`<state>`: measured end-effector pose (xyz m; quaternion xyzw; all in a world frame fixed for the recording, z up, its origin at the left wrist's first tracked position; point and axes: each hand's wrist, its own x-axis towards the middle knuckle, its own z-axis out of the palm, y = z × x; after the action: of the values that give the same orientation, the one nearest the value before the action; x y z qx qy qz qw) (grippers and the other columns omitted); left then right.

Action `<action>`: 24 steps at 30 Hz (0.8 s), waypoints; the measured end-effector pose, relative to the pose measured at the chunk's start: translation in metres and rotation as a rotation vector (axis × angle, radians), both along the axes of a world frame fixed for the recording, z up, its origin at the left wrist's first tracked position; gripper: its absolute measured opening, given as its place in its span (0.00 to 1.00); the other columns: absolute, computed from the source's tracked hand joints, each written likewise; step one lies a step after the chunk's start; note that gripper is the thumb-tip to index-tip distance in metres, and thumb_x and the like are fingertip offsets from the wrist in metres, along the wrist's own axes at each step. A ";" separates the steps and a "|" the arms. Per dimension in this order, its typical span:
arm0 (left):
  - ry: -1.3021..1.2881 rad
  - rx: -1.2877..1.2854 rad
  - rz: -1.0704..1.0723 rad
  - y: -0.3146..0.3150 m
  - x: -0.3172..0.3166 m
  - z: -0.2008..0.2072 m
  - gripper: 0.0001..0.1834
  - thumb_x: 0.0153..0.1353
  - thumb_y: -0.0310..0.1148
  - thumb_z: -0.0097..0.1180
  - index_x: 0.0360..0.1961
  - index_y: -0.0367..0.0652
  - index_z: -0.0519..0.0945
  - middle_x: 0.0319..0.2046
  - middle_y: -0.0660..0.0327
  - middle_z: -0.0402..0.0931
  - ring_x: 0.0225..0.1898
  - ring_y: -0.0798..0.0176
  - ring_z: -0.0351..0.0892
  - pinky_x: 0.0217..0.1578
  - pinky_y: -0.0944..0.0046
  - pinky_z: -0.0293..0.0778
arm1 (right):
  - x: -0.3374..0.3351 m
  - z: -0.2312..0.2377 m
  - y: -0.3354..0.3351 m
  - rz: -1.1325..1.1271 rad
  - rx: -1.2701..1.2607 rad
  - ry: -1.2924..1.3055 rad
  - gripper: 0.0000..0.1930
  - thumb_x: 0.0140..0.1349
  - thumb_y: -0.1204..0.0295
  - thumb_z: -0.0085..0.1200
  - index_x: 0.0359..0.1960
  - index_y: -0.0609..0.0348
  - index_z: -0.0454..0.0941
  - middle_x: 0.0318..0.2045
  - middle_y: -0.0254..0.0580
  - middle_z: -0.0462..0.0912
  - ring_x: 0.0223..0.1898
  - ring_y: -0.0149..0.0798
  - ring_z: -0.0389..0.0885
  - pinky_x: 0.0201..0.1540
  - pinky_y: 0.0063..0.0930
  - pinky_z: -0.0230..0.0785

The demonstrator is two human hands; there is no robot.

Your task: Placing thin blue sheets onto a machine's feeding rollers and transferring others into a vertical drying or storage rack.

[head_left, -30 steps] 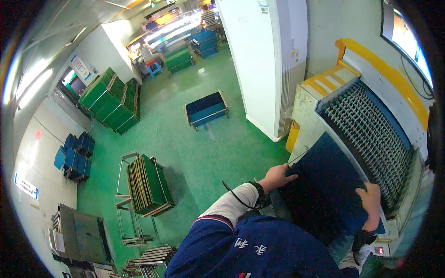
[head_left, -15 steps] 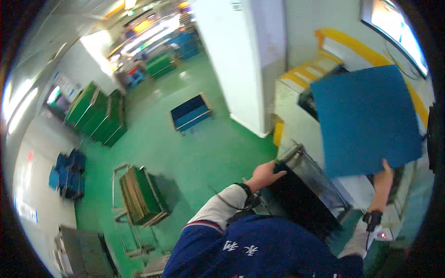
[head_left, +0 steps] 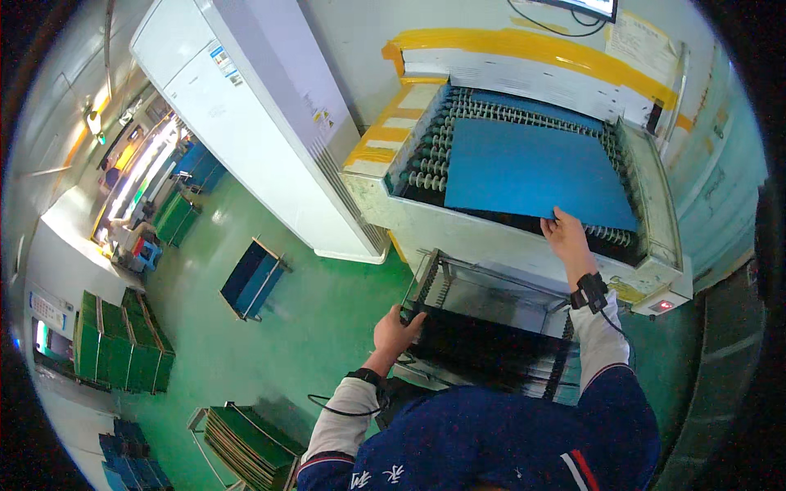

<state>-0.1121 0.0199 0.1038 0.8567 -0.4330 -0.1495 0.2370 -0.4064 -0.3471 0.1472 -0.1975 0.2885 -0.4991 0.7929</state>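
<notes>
A flat blue panel [head_left: 532,168] lies over the rows of rollers [head_left: 427,164] of a white machine, its far part resting on them. My right hand [head_left: 566,237] is at the panel's near edge, fingertips closed on that edge. Below the machine's front stands a metal rack [head_left: 491,268] holding several thin, dark panels [head_left: 483,348] packed on edge. At the rack's left end, my left hand [head_left: 396,334] is closed around the upper left corner of the dark panels; how many it holds cannot be made out.
A tall white cabinet [head_left: 270,131] stands left of the machine [head_left: 508,233]. On the green floor [head_left: 196,327] are a small rack of blue panels [head_left: 254,278] and stacks of green panels [head_left: 123,340], [head_left: 246,446]. A screen [head_left: 594,6] hangs above.
The view has swung right toward the machine. The blue panel, held up at a slant before, has come down onto the rollers with my right hand at its edge. My left hand remains at the rack.
</notes>
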 end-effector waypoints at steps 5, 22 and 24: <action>-0.016 0.010 0.027 0.002 0.000 0.002 0.35 0.58 0.65 0.63 0.41 0.37 0.79 0.26 0.50 0.82 0.32 0.41 0.84 0.35 0.45 0.78 | 0.015 0.021 -0.005 0.102 -0.029 0.073 0.08 0.72 0.68 0.57 0.46 0.55 0.75 0.44 0.41 0.83 0.45 0.40 0.82 0.50 0.36 0.77; 0.012 0.040 0.043 -0.002 -0.002 -0.002 0.36 0.58 0.64 0.63 0.44 0.36 0.79 0.29 0.50 0.84 0.35 0.42 0.85 0.36 0.46 0.79 | 0.036 0.018 -0.051 0.290 0.090 0.111 0.16 0.75 0.63 0.48 0.47 0.66 0.78 0.42 0.49 0.87 0.38 0.42 0.85 0.38 0.33 0.80; 0.019 0.048 0.036 -0.002 -0.001 -0.001 0.36 0.59 0.64 0.63 0.44 0.36 0.79 0.29 0.49 0.84 0.35 0.41 0.85 0.36 0.46 0.78 | 0.038 0.020 -0.050 0.306 0.111 0.125 0.16 0.75 0.62 0.48 0.46 0.65 0.78 0.41 0.48 0.87 0.37 0.42 0.85 0.37 0.33 0.80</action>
<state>-0.1134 0.0182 0.1027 0.8683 -0.4116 -0.1637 0.2233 -0.3679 -0.3974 0.1672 -0.2257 0.3310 -0.3424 0.8498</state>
